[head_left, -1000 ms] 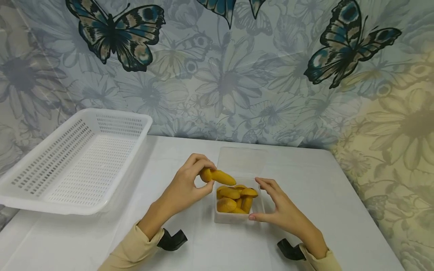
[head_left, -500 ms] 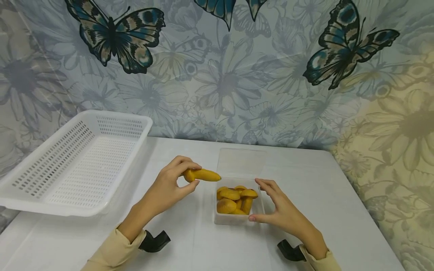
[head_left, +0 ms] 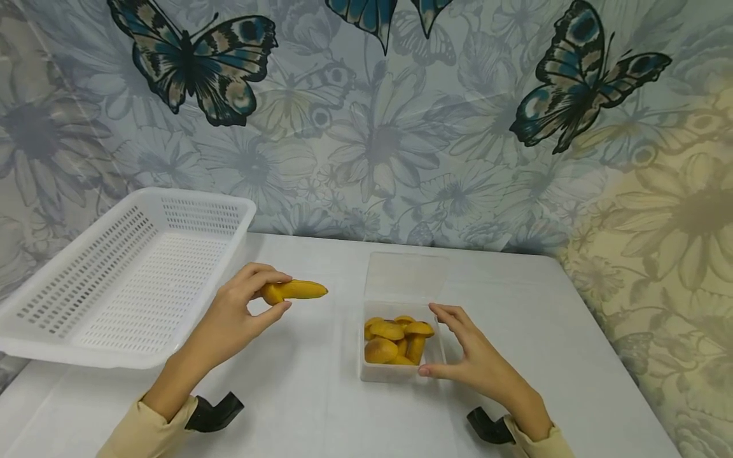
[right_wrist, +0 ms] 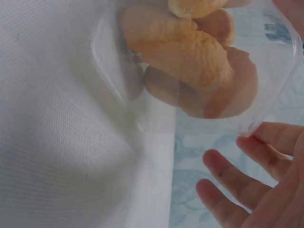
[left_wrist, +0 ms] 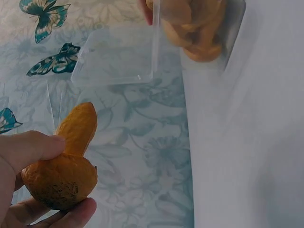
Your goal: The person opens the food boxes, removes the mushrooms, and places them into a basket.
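Note:
A yellow mushroom [head_left: 300, 290] is pinched between the thumb and fingers of my left hand [head_left: 229, 321], raised above the table near the white basket. The left wrist view shows the mushroom's cap with a dark speckled patch [left_wrist: 64, 187] and its stem pointing up. Several similar mushrooms [head_left: 387, 331] lie in a clear plastic box [head_left: 385, 374] in the middle of the table. My right hand [head_left: 478, 353] holds the box at its right side, thumb at the front corner and fingers at the back one. In the right wrist view, fingertips touch the box's rim [right_wrist: 251, 129].
The box's hinged clear lid [head_left: 406, 275] lies back behind it. A large white perforated basket [head_left: 209, 289] stands at the left of the white-covered table [head_left: 515, 305]. A patterned butterfly backdrop [head_left: 378, 140] rises along the table's far edge.
My left hand has carried the mushroom leftward, from over the box towards the basket. The right hand has stayed at the box.

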A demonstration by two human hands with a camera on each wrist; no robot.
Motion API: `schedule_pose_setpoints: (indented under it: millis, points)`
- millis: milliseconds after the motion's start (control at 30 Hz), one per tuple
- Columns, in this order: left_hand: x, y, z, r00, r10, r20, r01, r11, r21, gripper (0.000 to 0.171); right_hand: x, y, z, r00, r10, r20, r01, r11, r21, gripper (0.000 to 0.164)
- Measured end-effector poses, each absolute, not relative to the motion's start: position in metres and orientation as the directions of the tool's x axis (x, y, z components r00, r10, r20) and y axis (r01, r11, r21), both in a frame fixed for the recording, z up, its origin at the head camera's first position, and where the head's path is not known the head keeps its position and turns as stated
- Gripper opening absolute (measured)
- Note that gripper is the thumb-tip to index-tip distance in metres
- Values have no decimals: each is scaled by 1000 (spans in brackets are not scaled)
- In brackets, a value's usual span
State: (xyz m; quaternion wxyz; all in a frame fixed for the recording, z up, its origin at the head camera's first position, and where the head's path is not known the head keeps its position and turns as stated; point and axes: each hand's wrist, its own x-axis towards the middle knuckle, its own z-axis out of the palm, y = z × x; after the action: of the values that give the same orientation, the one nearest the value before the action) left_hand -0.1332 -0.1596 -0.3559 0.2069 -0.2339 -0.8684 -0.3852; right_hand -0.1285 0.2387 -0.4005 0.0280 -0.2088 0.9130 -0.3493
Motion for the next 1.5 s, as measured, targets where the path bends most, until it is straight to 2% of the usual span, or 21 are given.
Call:
schedule_pose_setpoints:
  millis: [300,733,1300,1500]
  points:
    - [-125,-195,-354,-781,182,598,546,663,512,46,-128,238,-400,-918,-388,83,-347,681,-645,97]
    - [-111,-252,-350,-790,43,612,439,737,515,48,-127,235,-400,-918,-390,76,-343,682,-645,98]
    - [-111,-301,-369,-849,11,528,336,783,524,41,-127,236,-399,-917,-391,77,-346,684,-643,99]
    - [-113,-313,-372,-900,22,436,266,821,506,41,-127,236,-399,-921,-382,73,-338,692,-638,99]
